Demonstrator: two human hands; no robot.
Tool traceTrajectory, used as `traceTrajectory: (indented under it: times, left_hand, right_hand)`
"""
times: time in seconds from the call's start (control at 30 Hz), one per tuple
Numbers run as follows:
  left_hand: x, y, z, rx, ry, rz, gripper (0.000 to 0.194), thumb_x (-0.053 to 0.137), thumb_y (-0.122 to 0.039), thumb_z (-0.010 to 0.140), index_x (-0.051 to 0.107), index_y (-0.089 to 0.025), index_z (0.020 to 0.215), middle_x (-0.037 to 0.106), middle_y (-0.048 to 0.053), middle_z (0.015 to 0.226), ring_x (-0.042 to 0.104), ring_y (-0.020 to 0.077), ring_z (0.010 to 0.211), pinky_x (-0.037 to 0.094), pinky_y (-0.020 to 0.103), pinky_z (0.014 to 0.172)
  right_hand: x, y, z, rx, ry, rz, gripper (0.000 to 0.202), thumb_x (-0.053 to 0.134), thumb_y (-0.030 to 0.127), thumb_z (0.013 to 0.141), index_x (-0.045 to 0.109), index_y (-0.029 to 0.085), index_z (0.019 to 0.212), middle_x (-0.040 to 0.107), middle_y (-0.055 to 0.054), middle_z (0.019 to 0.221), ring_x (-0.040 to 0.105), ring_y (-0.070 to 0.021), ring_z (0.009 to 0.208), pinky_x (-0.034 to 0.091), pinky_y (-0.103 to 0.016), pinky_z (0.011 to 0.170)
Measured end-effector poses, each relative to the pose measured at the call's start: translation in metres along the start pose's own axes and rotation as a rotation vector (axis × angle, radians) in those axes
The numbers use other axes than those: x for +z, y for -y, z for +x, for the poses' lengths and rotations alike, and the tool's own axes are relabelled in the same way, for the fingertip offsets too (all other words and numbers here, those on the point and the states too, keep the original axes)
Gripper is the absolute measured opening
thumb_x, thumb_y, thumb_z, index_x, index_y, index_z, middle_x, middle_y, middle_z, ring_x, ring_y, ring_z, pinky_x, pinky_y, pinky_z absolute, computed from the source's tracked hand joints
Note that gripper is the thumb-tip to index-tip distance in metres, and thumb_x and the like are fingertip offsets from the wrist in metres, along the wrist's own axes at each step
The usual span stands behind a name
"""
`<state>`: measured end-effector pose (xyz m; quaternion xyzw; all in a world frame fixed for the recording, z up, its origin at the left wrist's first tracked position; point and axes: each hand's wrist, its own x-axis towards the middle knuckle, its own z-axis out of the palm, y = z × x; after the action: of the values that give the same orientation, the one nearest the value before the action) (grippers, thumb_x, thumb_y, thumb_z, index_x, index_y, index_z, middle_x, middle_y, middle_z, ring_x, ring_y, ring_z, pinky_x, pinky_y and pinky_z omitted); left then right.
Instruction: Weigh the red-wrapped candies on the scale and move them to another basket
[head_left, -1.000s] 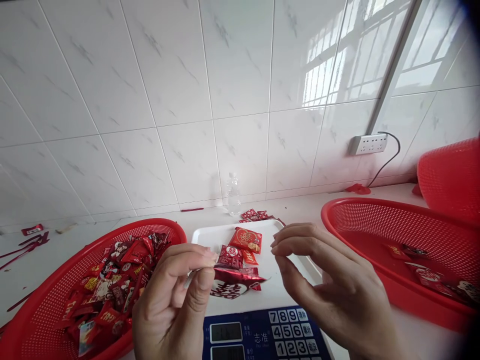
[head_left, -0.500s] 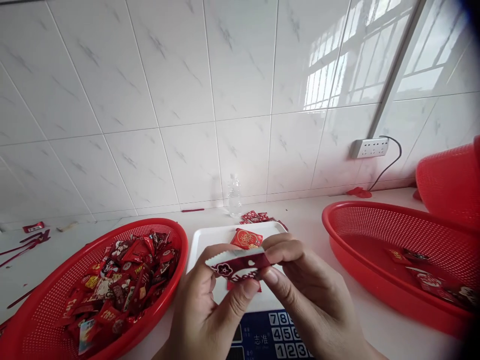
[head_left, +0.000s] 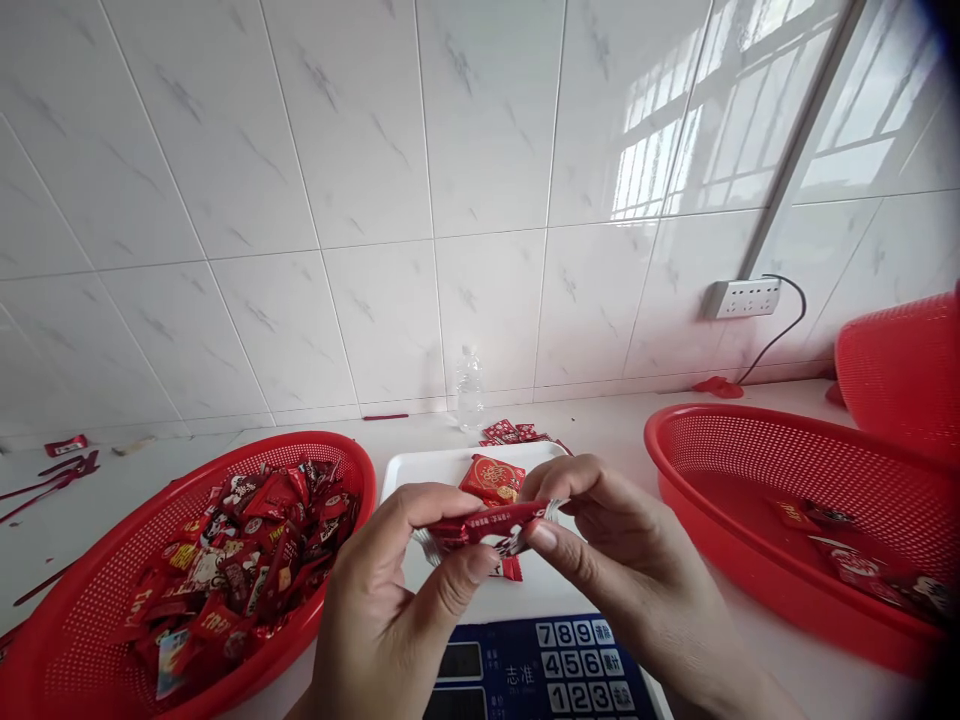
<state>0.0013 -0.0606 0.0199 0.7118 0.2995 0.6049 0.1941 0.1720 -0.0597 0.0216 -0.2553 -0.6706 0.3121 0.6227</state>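
Observation:
Between both hands is a small dark red candy packet [head_left: 487, 524] with crimped silvery ends, held just above the scale. My left hand [head_left: 401, 585] pinches its left end between thumb and fingers. The thumb and fingertips of my right hand [head_left: 615, 560] close on the other end. Beneath them, the white pan [head_left: 427, 468] of a weighing scale carries a red packet with gold print [head_left: 493, 478], and part of another red packet [head_left: 510, 569] peeks out under the held one. The scale's blue keypad [head_left: 517, 670] shows between my wrists.
A red mesh basket [head_left: 358, 490] heaped with wrapped sweets stands at left. Another red basket [head_left: 697, 500] at right holds a few packets. Behind the scale are a clear bottle [head_left: 470, 390] and small red packets [head_left: 514, 432]. A power strip [head_left: 744, 298] hangs on the tiled wall.
The held packet has turned, so its flat printed face has given way to a narrower side with white lettering. Both hands have shifted slightly and more of the scale keypad shows.

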Motion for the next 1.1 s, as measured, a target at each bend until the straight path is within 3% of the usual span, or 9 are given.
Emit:
traceTrajectory:
  times: [0.23, 0.5, 0.7, 0.93, 1.1]
  left_hand:
    - [-0.001, 0.0, 0.003, 0.139, 0.052, -0.025, 0.015, 0.07, -0.017, 0.083, 0.069, -0.027, 0.094, 0.068, -0.001, 0.088, 0.066, 0.0133, 0.083, 0.057, 0.021, 0.072]
    - [0.001, -0.002, -0.001, 0.113, 0.072, -0.146, 0.019, 0.066, -0.015, 0.087, 0.071, -0.03, 0.099, 0.069, -0.002, 0.092, 0.065, 0.0121, 0.086, 0.056, 0.02, 0.076]
    - [0.002, -0.004, -0.002, 0.086, 0.094, -0.158, 0.018, 0.064, -0.013, 0.087, 0.07, -0.027, 0.096, 0.067, 0.001, 0.088, 0.066, 0.015, 0.08, 0.057, 0.024, 0.071]
    - [0.008, -0.007, -0.007, 0.08, 0.032, -0.175, 0.016, 0.064, -0.01, 0.085, 0.069, -0.025, 0.089, 0.066, 0.002, 0.084, 0.064, 0.0161, 0.08, 0.055, 0.025, 0.07]
    - [0.009, -0.003, -0.007, 0.03, -0.014, -0.249, 0.016, 0.064, -0.012, 0.085, 0.069, -0.026, 0.089, 0.066, 0.001, 0.088, 0.062, 0.0147, 0.083, 0.054, 0.024, 0.075]
  right_hand:
    - [0.0, 0.002, -0.002, -0.069, 0.097, -0.033, 0.01, 0.068, 0.027, 0.085, 0.066, 0.027, 0.094, 0.065, 0.0, 0.086, 0.062, -0.0126, 0.082, 0.054, -0.026, 0.071]
    - [0.002, 0.005, -0.005, -0.196, 0.05, -0.041, 0.007, 0.067, 0.019, 0.085, 0.07, 0.025, 0.086, 0.068, -0.001, 0.082, 0.064, -0.014, 0.08, 0.056, -0.027, 0.067]
    - [0.002, 0.006, -0.005, -0.135, 0.085, -0.056, 0.008, 0.068, 0.022, 0.085, 0.068, 0.026, 0.092, 0.067, -0.001, 0.084, 0.064, -0.0149, 0.08, 0.056, -0.029, 0.069]
    - [0.004, 0.009, -0.004, -0.239, 0.102, -0.156, 0.011, 0.061, 0.012, 0.086, 0.065, 0.023, 0.086, 0.066, -0.002, 0.076, 0.063, -0.0155, 0.074, 0.056, -0.03, 0.064]
    - [0.005, 0.007, -0.004, -0.2, 0.056, -0.115, 0.008, 0.065, 0.015, 0.085, 0.066, 0.023, 0.085, 0.068, -0.002, 0.076, 0.064, -0.0156, 0.073, 0.055, -0.03, 0.063]
